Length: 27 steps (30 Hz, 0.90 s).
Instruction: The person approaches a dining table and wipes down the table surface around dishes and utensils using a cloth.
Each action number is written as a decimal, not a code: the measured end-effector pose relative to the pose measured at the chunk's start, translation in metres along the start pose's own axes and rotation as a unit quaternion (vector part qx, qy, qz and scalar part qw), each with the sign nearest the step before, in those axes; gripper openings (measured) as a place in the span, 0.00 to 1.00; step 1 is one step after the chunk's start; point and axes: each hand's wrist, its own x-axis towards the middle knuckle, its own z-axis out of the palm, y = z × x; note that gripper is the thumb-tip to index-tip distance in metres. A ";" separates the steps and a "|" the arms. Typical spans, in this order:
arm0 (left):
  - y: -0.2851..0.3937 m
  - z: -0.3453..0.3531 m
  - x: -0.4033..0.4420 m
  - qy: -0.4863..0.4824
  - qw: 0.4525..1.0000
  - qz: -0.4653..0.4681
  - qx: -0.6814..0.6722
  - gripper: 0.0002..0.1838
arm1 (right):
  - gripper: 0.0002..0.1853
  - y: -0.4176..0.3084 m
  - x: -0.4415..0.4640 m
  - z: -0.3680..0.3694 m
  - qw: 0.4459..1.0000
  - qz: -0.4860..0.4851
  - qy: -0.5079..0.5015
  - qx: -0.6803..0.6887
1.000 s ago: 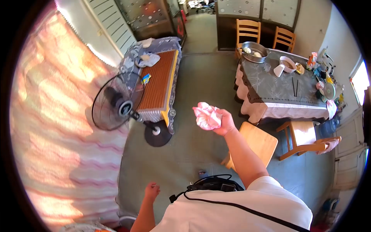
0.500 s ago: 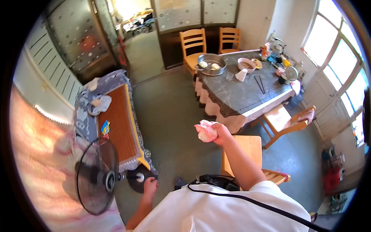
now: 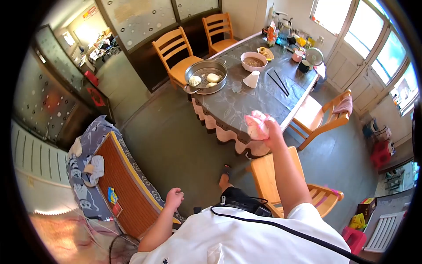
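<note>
My right hand (image 3: 273, 132) reaches forward, closed around a crumpled pink-and-white wad (image 3: 256, 125); whether it is cloth or thin plastic I cannot tell. The wad is held over the near edge of the dining table (image 3: 237, 110). My left hand (image 3: 174, 199) hangs low on the left with its fingers curled in and nothing visible in them. On the table stand a steamer pan (image 3: 205, 90) with several pale buns (image 3: 214, 78), a pink bowl (image 3: 253, 68) of brownish food, a white cone-shaped thing (image 3: 251, 79), a clear glass (image 3: 236, 86) and black chopsticks (image 3: 278, 83).
One wooden chair (image 3: 277, 176) stands just below my right arm, another (image 3: 323, 116) at the table's right side. Two more chairs are behind the table. A low bed with a brown mat (image 3: 127, 193) lies on the left. Bottles and cups crowd the table's far right corner.
My view has turned and come closer to the table. The right hand has carried the pink-and-white wad to the table's edge. The fan at left has mostly slipped out of view.
</note>
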 end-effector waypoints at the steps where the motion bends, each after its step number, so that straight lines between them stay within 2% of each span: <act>1: 0.017 -0.003 0.017 -0.001 1.000 -0.008 0.010 0.21 | 0.24 0.002 0.028 -0.018 0.998 -0.012 0.057 -0.035; 2: 0.033 -0.005 0.032 -0.007 1.000 -0.015 0.026 0.21 | 0.25 0.000 0.053 -0.031 0.991 -0.021 0.115 -0.073; 3: 0.043 -0.008 0.042 -0.013 0.999 -0.027 0.041 0.21 | 0.29 0.004 0.081 -0.057 0.965 0.002 0.194 -0.178; 4: 0.056 -0.010 0.053 -0.020 0.998 -0.037 0.056 0.21 | 0.29 0.018 0.101 -0.079 0.895 -0.026 0.283 -0.344; 5: 0.076 -0.012 0.066 -0.025 0.997 -0.035 0.070 0.21 | 0.30 0.025 0.117 -0.086 0.789 -0.054 0.357 -0.498; 6: 0.089 -0.015 0.085 -0.030 0.995 -0.020 0.090 0.21 | 0.30 0.031 0.131 -0.091 0.651 -0.080 0.413 -0.632; 7: 0.098 -0.019 0.104 -0.035 0.993 -0.007 0.110 0.21 | 0.34 0.036 0.135 -0.101 0.681 -0.107 0.351 -0.633; 9: 0.129 -0.024 0.123 -0.046 0.991 -0.002 0.125 0.22 | 0.34 0.055 0.146 -0.105 0.639 -0.129 0.231 -0.723; 10: 0.143 -0.023 0.133 -0.049 0.992 -0.008 0.119 0.21 | 0.35 0.066 0.149 -0.106 0.613 -0.141 0.165 -0.760; 11: 0.162 -0.022 0.143 -0.051 0.992 -0.011 0.113 0.21 | 0.36 0.077 0.147 -0.099 0.530 -0.085 0.121 -0.835; 12: 0.177 -0.021 0.153 -0.057 0.991 -0.013 0.118 0.21 | 0.38 0.078 0.139 -0.078 0.531 -0.042 0.127 -0.837; 16: 0.233 -0.018 0.191 -0.081 0.987 -0.002 0.142 0.22 | 0.38 0.076 0.168 -0.077 0.538 -0.039 0.148 -0.829; 17: 0.246 -0.019 0.200 -0.091 0.985 0.005 0.146 0.22 | 0.38 0.070 0.181 -0.080 0.522 -0.036 0.160 -0.837; 22: 0.322 -0.024 0.254 -0.138 0.987 0.008 0.083 0.20 | 0.38 0.055 0.253 -0.076 0.521 0.010 0.288 -0.804; 23: 0.339 -0.024 0.264 -0.146 0.986 0.008 0.076 0.20 | 0.39 0.053 0.261 -0.066 0.527 0.048 0.299 -0.794; 26: 0.394 -0.023 0.301 -0.173 0.983 0.002 0.057 0.19 | 0.41 0.071 0.263 -0.042 0.501 0.068 0.288 -0.813; 27: 0.408 -0.023 0.318 -0.185 0.982 0.001 0.037 0.18 | 0.41 0.082 0.257 -0.027 0.509 0.057 0.287 -0.810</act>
